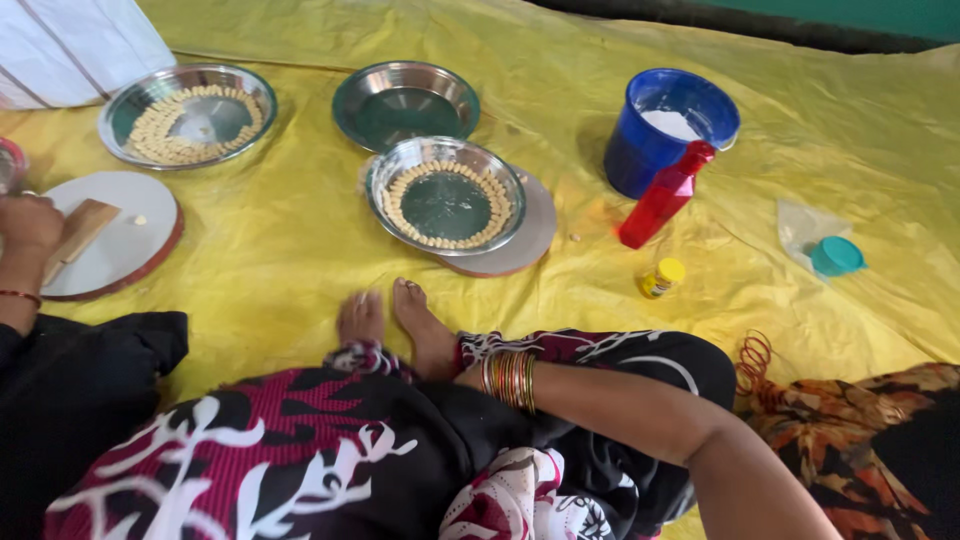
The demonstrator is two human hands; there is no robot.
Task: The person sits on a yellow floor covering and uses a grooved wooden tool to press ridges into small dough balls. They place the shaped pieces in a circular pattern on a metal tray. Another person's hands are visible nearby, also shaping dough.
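Note:
My right hand [468, 376] lies at the ankle of my bare foot [425, 325], mostly hidden behind the leg, so its fingers do not show. Several coloured bangles [510, 378] ring that wrist. My left hand is out of view. I sit cross-legged in black and maroon patterned cloth on a yellow sheet [280, 250]. Just beyond my feet a steel plate [382, 185] holds a ring of small pale dough pieces and rests on a round board [535, 235].
Another person's hand [28, 225] at the far left holds a wooden piece [82, 228] on a white round board [135, 245]. Farther back are a steel plate of pale pieces [115, 115], an empty plate [345, 100], a blue bucket of white powder [640, 150], a red bottle [660, 200], a small yellow-capped jar [662, 278] and a teal lid [835, 255].

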